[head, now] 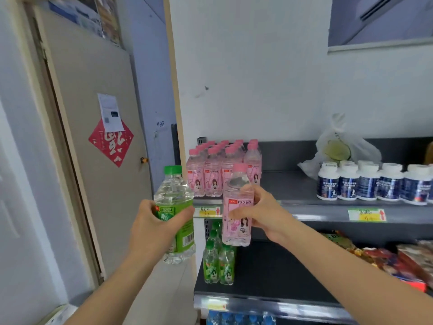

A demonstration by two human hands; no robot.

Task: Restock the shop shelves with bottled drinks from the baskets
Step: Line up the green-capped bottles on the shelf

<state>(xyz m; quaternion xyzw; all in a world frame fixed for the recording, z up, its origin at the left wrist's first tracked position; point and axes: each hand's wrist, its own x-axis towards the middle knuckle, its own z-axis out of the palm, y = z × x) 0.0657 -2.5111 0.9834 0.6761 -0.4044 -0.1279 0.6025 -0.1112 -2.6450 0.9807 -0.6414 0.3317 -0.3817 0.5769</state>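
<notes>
The peach soda bottle (236, 231) was upright in the right hand (269, 214), thumb and fingers wrapped round its labelled middle, and it hung in front of the edge of the upper shelf (328, 208), just right of the block of matching pink-capped bottles (210, 177) there. That was probably where it was headed, since the free space beside that block suited it. The lime soda bottle (173, 191) stood upright in the left hand (152, 226), gripped round its green label and held a little lower and well left of the shelving, off the shelf altogether. It seemed to be waiting its turn, as its own kind, a small group of green bottles (219, 263), sat on the lower shelf (269, 275) below. Gripping each by the waist kept the caps up and the bases free to set down.

Further right on the upper shelf stood white jars (370, 181) and a plastic bag (339, 146). Snack packets (386, 256) lay on the lower one (no basket was in view).
</notes>
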